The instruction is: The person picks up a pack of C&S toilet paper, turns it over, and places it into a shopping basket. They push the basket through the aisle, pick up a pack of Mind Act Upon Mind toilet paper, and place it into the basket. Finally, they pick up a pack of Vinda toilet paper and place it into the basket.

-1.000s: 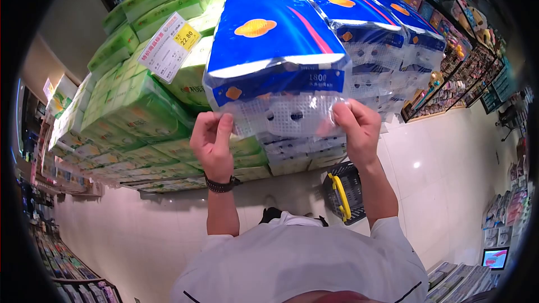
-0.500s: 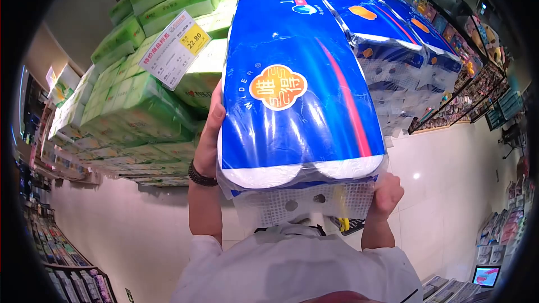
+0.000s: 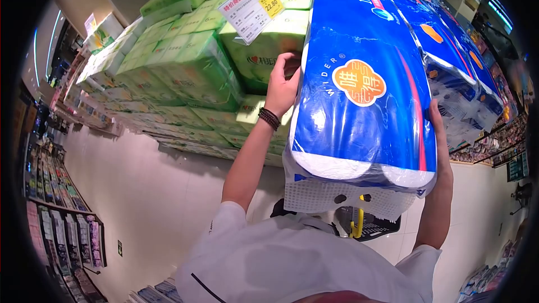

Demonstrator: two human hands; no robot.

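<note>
A large blue plastic-wrapped pack of toilet rolls (image 3: 342, 129), with an orange emblem and white roll edges at its near end, lies in front of me. My left hand (image 3: 282, 85), a dark beaded bracelet at its wrist, is at the pack's left side, its fingers apart and bent beside the green packs. Along the right side of the same pack lies my right hand (image 3: 440, 132), fingers stretched out flat, partly hidden by the pack. Below the near end shows white dotted wrapping (image 3: 314, 196) with dark holes.
Green tissue packs (image 3: 191, 73) are stacked at the left, with a price sign (image 3: 252, 11) on them. More blue packs (image 3: 432, 33) stand behind and right. A dark basket (image 3: 379, 225) with a yellow handle is below. Shelves (image 3: 64, 207) line the lower left.
The view has swung left, so everything appears farther right. My left hand's fingers have come away from the pack's edge; my right hand has gone from the near corner up along its side.
</note>
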